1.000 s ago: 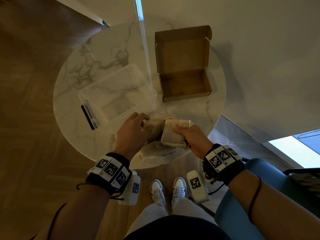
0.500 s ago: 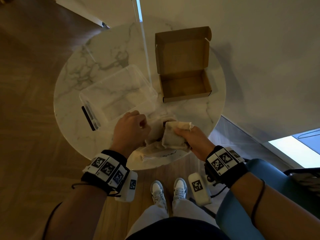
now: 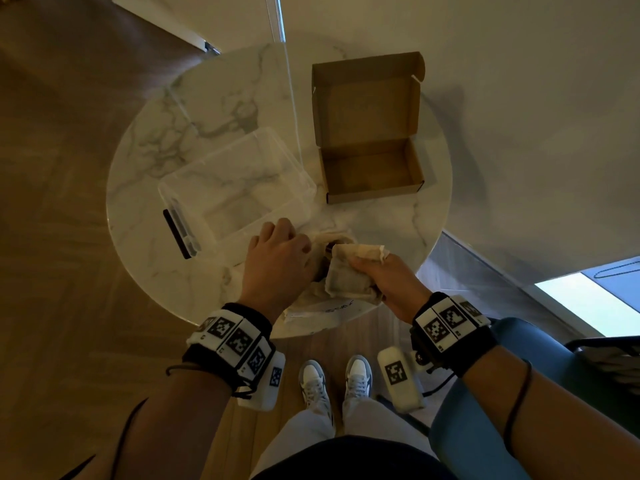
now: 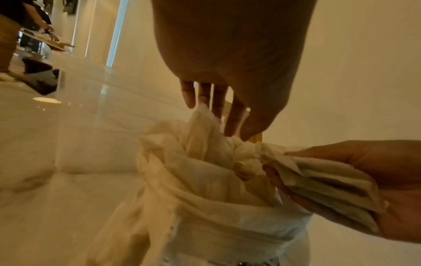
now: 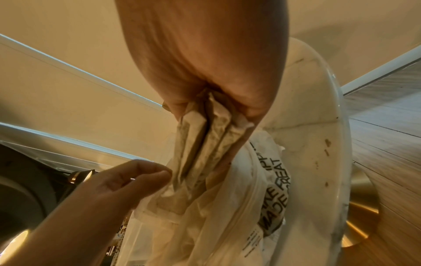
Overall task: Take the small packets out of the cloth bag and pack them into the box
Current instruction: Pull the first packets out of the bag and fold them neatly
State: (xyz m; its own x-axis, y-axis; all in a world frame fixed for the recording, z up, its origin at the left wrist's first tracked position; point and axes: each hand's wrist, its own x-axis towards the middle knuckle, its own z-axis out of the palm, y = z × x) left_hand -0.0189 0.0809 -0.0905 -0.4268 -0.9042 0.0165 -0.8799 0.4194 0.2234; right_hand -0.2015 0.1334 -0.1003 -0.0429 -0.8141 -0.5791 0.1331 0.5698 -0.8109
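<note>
A cream cloth bag (image 3: 323,301) lies at the near edge of the round marble table (image 3: 398,233). My left hand (image 3: 304,247) pinches the bag's rim (image 4: 200,115) and holds its mouth open. My right hand (image 3: 360,268) grips a stack of several small beige packets (image 3: 348,277) just above the bag's mouth; in the right wrist view the packets (image 5: 205,142) hang from my right hand (image 5: 205,108). The open cardboard box (image 3: 372,173) sits empty at the far side of the table, lid up. What the bag holds inside is hidden.
A clear plastic tub (image 3: 235,188) with a dark clip stands left of the box, close to my left hand. The wall runs behind the table. A blue chair (image 3: 485,427) is at my right, wooden floor to the left.
My left hand has shifted slightly left along the bag's rim, drawing the mouth wider. My right hand keeps the packets in about the same place.
</note>
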